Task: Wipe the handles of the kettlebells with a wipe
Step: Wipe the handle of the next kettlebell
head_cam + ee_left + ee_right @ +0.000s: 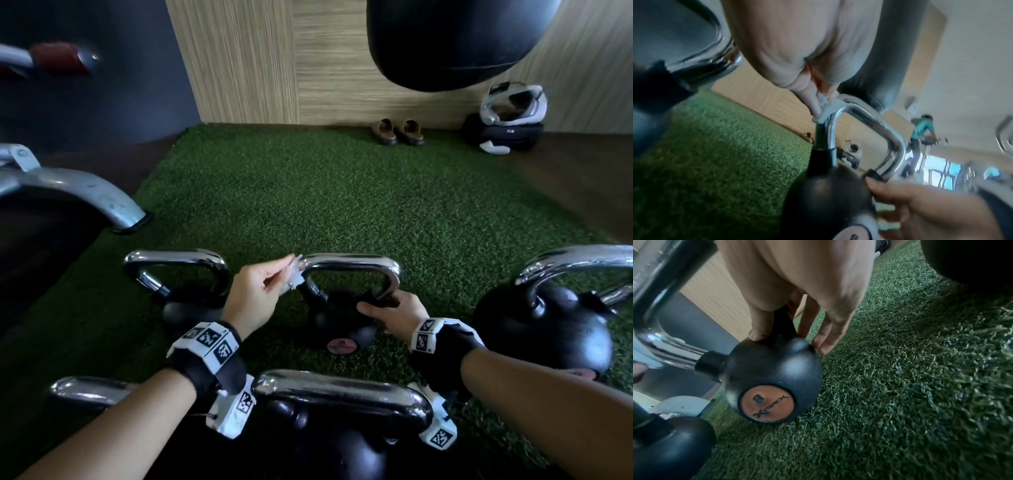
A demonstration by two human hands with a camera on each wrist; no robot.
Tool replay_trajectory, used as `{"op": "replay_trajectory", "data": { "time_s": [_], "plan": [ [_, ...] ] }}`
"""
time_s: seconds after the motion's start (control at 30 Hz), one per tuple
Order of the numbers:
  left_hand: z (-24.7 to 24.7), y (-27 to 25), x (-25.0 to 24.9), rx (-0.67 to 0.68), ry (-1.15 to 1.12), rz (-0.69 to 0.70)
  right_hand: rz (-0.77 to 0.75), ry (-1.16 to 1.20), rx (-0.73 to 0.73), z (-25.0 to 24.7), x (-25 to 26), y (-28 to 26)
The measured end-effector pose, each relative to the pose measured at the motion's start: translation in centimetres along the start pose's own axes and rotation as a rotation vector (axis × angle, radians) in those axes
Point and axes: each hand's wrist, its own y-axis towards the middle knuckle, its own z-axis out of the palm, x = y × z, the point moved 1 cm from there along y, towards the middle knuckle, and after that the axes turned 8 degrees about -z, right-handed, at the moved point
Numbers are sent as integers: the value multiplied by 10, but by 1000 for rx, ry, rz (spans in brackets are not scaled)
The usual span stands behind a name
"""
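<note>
Wiping left corner of middle kettlebell's handle (352, 262) on turf (342, 192) | left hand (255, 294) pinches small wipe (295, 274) against chrome | right hand (394, 313) grips handle's right base, steadying | risk: thin pinch on slick chrome, wipe could slip out

The right hand (797, 288) reaches down onto a black kettlebell (774, 374) lying tilted on green artificial turf (910, 394). The thumb and fingers (826, 337) close around the black base of the handle where it joins the ball. The chrome handle (659, 313) extends toward the upper left. A round brown label (766, 404) on the ball reads "8" and "XTRACK". A second black kettlebell (672, 449) sits at lower left, just beside the first.
</note>
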Motion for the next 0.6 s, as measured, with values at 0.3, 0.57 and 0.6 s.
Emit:
{"op": "replay_trajectory", "data": {
  "time_s": [0.3,0.57,0.6],
  "plan": [
    [22,-5,28,190,-21,-293,-12,80,-32,6,3,-2],
    [17,1,16,147,262,-216,-27,-87,95,-8,8,-1],
    [18,7,15,150,265,-224,-46,-140,118,-12,7,-1]
  ]
}}
